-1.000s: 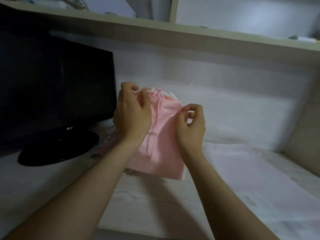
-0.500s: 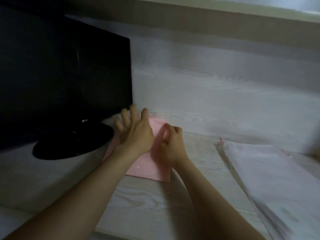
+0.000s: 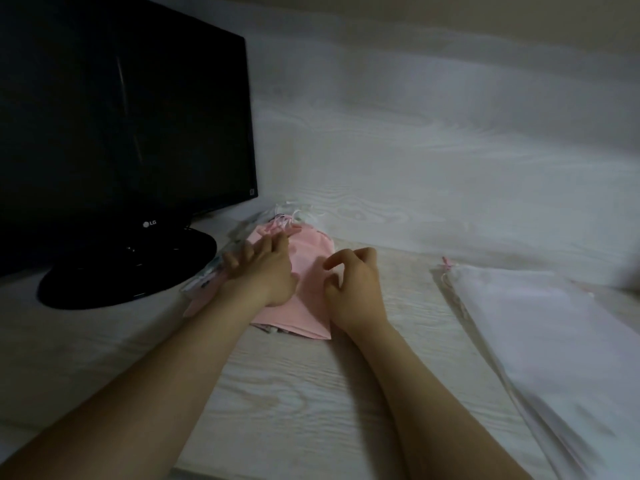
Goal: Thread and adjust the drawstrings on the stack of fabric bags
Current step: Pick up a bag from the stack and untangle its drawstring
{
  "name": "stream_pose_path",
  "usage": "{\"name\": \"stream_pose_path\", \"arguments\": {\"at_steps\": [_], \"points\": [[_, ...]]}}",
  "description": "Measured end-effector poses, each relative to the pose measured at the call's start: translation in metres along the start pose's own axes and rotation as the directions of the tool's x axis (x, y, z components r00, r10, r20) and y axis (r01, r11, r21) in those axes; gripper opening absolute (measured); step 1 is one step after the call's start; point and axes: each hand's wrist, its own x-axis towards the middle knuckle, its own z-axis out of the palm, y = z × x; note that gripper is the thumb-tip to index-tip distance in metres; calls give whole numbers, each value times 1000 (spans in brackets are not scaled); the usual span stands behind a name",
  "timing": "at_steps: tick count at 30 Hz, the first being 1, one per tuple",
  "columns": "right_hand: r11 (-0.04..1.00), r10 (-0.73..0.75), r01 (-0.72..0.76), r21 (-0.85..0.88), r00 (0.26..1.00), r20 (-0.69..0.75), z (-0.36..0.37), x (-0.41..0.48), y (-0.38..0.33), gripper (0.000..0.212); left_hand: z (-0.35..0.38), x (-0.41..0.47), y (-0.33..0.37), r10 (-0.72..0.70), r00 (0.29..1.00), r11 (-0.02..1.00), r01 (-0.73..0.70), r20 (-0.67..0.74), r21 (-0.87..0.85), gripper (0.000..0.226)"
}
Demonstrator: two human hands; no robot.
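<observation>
Presses pink bag (image 3: 306, 308) with flat left hand (image 3: 265, 271), right hand (image 3: 355, 289) loosely curled, empty; risks tangling drawstrings (image 3: 287, 221) just beyond by sliding.

The single wide-angle camera, worn on the head, looks forward and down along both forearms onto the pale desk (image 3: 294, 393) from close above, with the left hand (image 3: 266, 271) and right hand (image 3: 356, 289) near mid-frame, the monitor (image 3: 121, 116) upper left and the stack of white bags (image 3: 536, 323) at the right edge.
</observation>
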Motion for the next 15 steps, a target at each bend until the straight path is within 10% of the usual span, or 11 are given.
{"name": "stream_pose_path", "arguments": {"at_steps": [4, 8, 15], "points": [[996, 89, -87, 27, 993, -76, -8, 2, 1, 27, -4, -15, 22, 1, 968, 1000, -5, -251, -13, 78], [987, 161, -160, -16, 981, 110, -30, 6, -1, 22, -4, -28, 44, 287, 719, 904, -423, -633, -71, 37], [941, 167, -80, -330, 955, 244, -91, 4, 39, 26, 4, -34, 111, 510, 797, 794, -581, -323, -180, 23]]}}
